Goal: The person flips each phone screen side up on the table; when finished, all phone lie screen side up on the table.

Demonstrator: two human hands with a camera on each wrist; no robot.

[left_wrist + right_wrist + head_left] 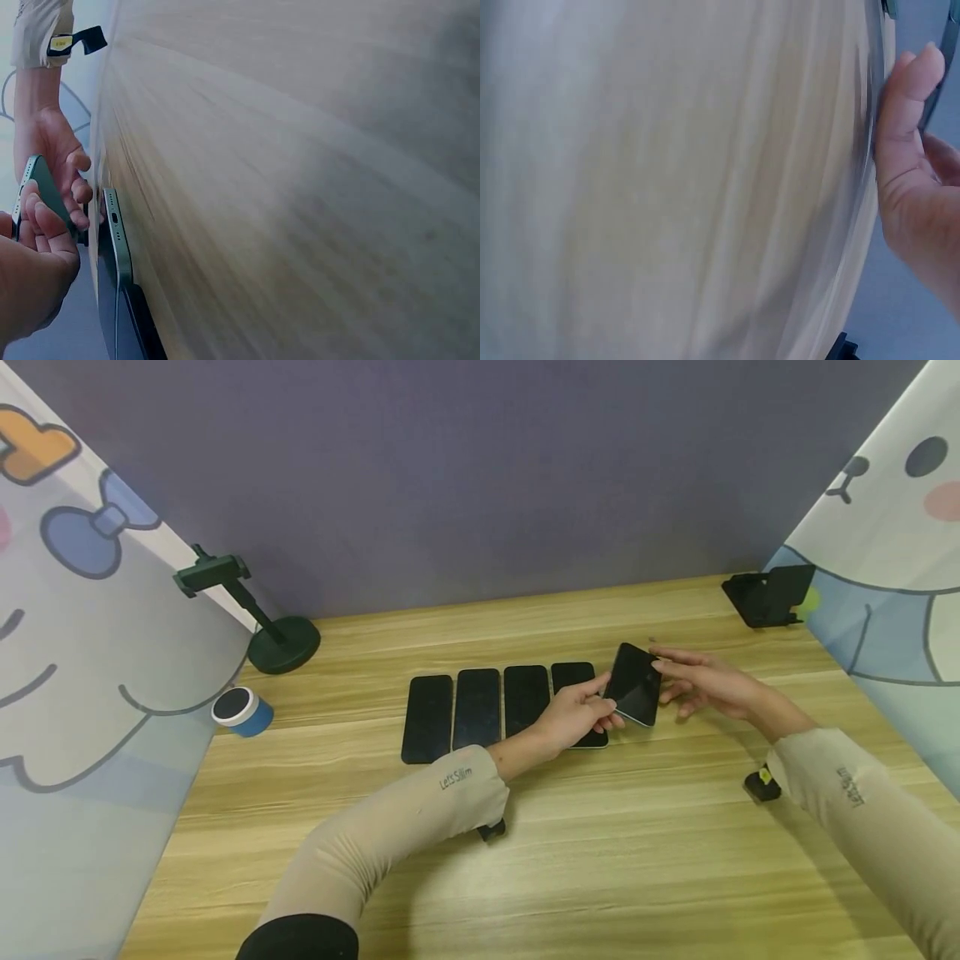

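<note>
Thumb and fingers of my left hand [566,718] pinch a dark-screened smartphone [636,687] by its lower left edge, tilted above the table. The left wrist view shows its green back [49,193]. My right hand [705,683] is at the phone's upper right edge, thumb and forefinger extended right at it, the other fingers loosely bent. Several more smartphones [427,718] lie screen up in a row on the table; my left hand and forearm partly cover those on the right. In the right wrist view, my right hand [915,150] overlaps the phone's dark edge.
A dark green phone stand [285,645] with a round base is at the back left of the wooden table [600,860]. In front of it sits a blue jar [255,718] with a white-rimmed dark lid. A black folding stand [772,597] occupies the back right corner.
</note>
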